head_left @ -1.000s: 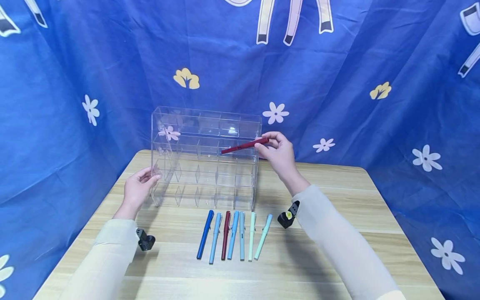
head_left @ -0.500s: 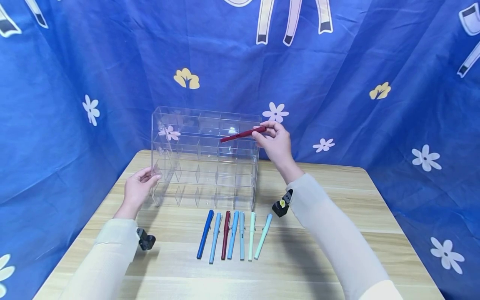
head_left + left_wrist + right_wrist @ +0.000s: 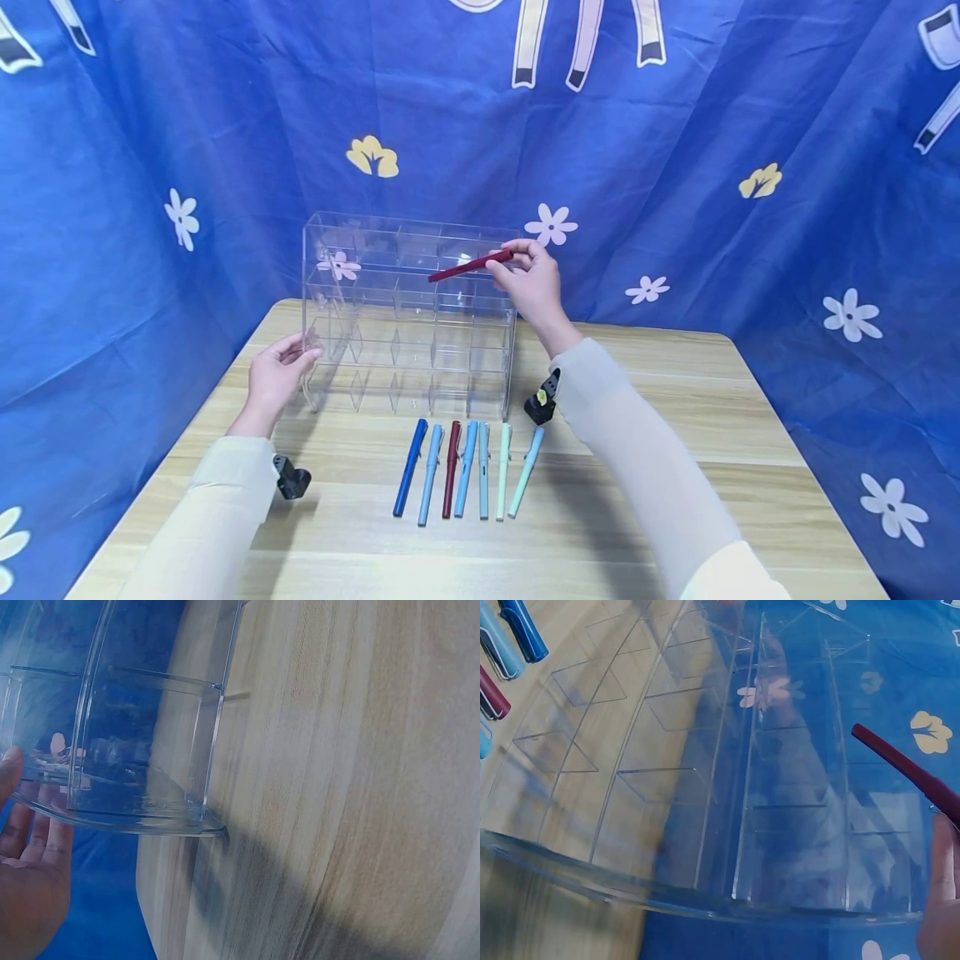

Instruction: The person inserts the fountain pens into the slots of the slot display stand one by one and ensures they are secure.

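Note:
A clear acrylic rack point(image 3: 414, 354) with tiers of small compartments stands upright on the table. My left hand point(image 3: 275, 379) grips its left side wall, thumb at the front edge and fingers behind, as the left wrist view also shows. My right hand point(image 3: 531, 283) pinches a dark red pen point(image 3: 471, 266) near one end. The pen slants down to the left in front of the rack's upper tiers. In the right wrist view the pen point(image 3: 900, 763) points across the top compartments, with the thumb along it.
On the wooden table point(image 3: 645, 467), a row of several pens lies before the rack: dark blue point(image 3: 409, 468), light blue point(image 3: 430, 475), dark red point(image 3: 452, 470), more light blue and pale green ones point(image 3: 503, 473). A patterned blue cloth point(image 3: 675, 167) hangs behind.
My right hand has moved up and left with the dark red pen, from the rack's right side to before its upper tiers. The left hand stays at the side wall.

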Available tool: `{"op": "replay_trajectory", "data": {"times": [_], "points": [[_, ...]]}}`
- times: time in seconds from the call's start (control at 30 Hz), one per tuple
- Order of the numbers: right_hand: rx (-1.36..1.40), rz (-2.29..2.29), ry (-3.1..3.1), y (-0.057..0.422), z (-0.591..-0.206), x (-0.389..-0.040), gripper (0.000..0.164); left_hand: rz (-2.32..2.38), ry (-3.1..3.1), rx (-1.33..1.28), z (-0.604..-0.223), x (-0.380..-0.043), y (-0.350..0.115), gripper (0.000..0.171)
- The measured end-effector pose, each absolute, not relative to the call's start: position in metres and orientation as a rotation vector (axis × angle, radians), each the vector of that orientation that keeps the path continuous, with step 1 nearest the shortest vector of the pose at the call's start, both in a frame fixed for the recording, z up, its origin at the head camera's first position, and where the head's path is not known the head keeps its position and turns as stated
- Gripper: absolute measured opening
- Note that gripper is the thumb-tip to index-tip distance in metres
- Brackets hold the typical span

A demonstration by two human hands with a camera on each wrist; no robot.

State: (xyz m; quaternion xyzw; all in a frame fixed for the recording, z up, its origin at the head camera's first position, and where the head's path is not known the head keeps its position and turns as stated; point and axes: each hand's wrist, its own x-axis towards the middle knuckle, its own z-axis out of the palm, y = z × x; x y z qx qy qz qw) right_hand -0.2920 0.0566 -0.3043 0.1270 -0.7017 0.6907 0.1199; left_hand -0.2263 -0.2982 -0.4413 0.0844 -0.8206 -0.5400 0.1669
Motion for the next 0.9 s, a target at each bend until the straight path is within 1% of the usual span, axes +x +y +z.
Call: {"op": "replay_trajectory", "data": {"times": [0.13,0.57,0.9], "points": [[0.354,2.022,-2.075,0.048,-0.306,-0.292,0.032,-1.517,-2.346,0.252,-0.44,-0.225,-0.298,0.05],[0.357,1.94,-2.178,0.023,-0.315,-0.293,0.026,-1.515,-2.359,0.269,-0.439,-0.224,-0.299,0.05],[0.349,1.895,-2.229,0.009,-0.317,-0.294,0.027,-1.516,-2.349,0.243,-0.44,-0.225,-0.3,0.049]]}}
